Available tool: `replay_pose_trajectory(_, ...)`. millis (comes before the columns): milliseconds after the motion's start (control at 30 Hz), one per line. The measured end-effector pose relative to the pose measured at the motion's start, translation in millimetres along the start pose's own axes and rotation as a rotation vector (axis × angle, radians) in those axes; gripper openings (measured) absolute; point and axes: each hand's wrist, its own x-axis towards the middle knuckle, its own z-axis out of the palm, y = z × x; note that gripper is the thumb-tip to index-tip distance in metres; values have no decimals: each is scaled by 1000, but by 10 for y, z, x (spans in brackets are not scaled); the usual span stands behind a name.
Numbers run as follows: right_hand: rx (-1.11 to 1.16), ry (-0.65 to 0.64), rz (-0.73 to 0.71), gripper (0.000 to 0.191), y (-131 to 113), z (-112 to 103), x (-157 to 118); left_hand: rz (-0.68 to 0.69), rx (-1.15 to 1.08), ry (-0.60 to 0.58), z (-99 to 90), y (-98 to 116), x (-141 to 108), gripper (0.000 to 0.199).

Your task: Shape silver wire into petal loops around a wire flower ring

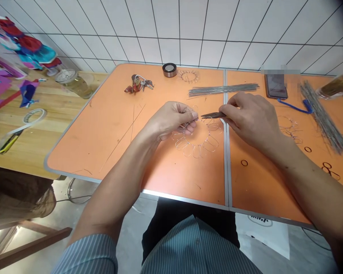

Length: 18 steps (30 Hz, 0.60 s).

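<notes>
Thin wire bent into a ring with many petal-like loops, a wire flower (198, 145), hangs just above the orange table. My left hand (179, 118) pinches its upper left edge between thumb and fingers. In my right hand (253, 116) are dark needle-nose pliers (213, 115), gripped near the handles, which my palm mostly hides. The pliers' tips point left, at the ring's top edge close to my left fingertips. Whether the jaws touch the wire I cannot tell.
On the orange folding table (82, 140) lie a wire bundle (223, 89), another bundle (326, 118), keys (140, 83), a tape roll (169, 70), a finished-looking wire ring (188, 76), a phone (276, 86) and small black rings (244, 163). A jar (74, 83) and a box cutter (10, 142) rest leftward.
</notes>
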Motion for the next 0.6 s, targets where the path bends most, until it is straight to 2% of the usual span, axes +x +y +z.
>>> replay_pose_trajectory(200,8,91,-59,41,40,63,-13,1,34,-18,12,-12,5,28)
replay_pose_trajectory(400,-11,42,-110,42,120,-28,30,14,71,-51,29,-37,3,27)
replay_pose_trajectory(600,-30,114,30,40,64,-281,-139,18,82,-17,22,-61,20,30)
